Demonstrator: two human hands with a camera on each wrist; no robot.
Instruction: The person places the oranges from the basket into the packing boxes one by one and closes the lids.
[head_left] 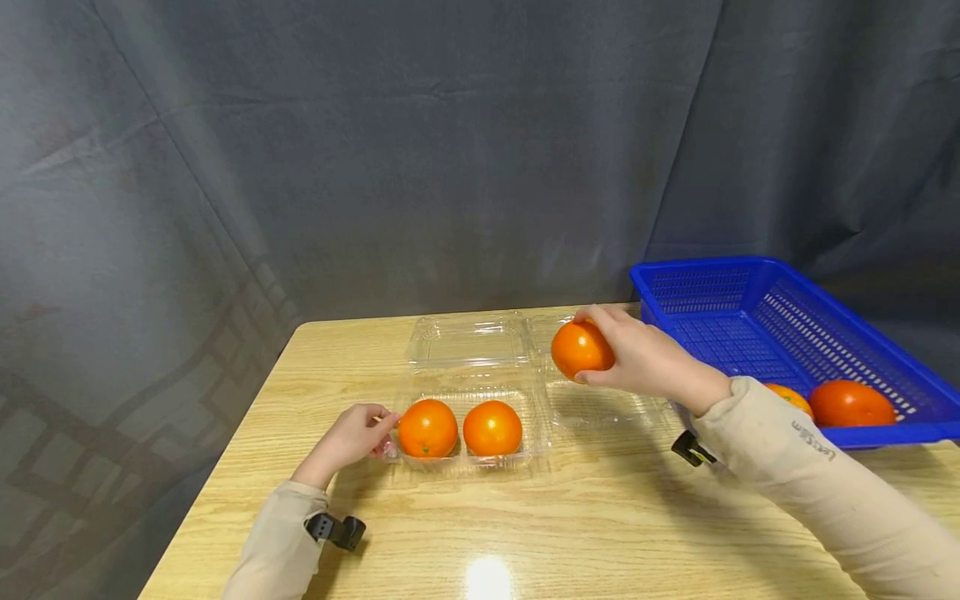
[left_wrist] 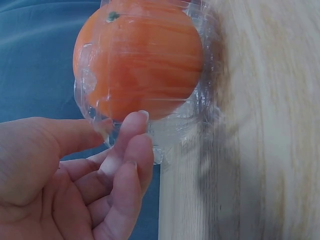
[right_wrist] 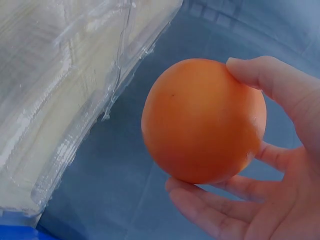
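My right hand [head_left: 637, 354] grips an orange [head_left: 582, 349] between thumb and fingers, raised over a second open clear plastic box [head_left: 600, 408]. In the right wrist view the held orange [right_wrist: 202, 120] shows whole, clear of the box. On the left, my left hand [head_left: 363, 435] pinches the left rim of a clear plastic clamshell box [head_left: 536, 446]. Two oranges, a left one [head_left: 427, 428] and a right one [head_left: 492, 428], sit side by side in its near half. The left wrist view shows the thumb and fingertips [left_wrist: 137, 120] at the rim, close under the left orange [left_wrist: 145, 60].
A blue plastic basket [head_left: 892, 337] stands at the right, with a few oranges [head_left: 852, 403] at its near end, partly behind my right sleeve. The clamshell's lid [head_left: 468, 340] lies open towards the back. A grey curtain [head_left: 450, 158] hangs behind the wooden table [head_left: 450, 533].
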